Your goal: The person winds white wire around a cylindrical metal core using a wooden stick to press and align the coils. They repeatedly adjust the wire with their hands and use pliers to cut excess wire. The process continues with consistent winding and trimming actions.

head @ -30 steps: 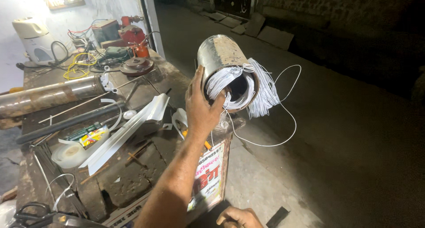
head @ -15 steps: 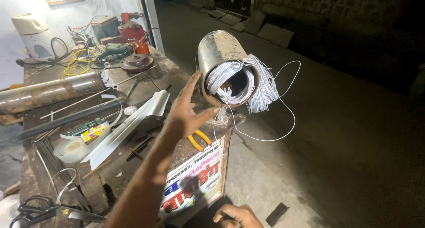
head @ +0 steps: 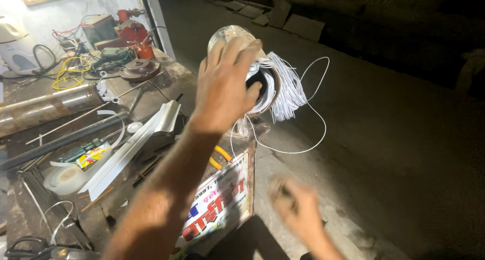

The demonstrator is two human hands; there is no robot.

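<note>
Metal cylinder up in my left hand

Metal cylinder point(head: 242, 63) sits raised above the workbench point(head: 166, 88), its open end stuffed with white wire point(head: 288, 88) that loops down toward the printed sign point(head: 217, 204) on the bench's front. My left hand point(head: 225, 86) spreads over the cylinder, fingers pressed on it. Below the cylinder my right hand point(head: 295, 207) is a blur; I cannot tell whether it is clenched.

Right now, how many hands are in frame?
2. The left hand is raised against the open end of the metal cylinder, which is stuffed with white wire. The right hand is low and motion-blurred, apparently empty. No other person's hand shows.
</note>
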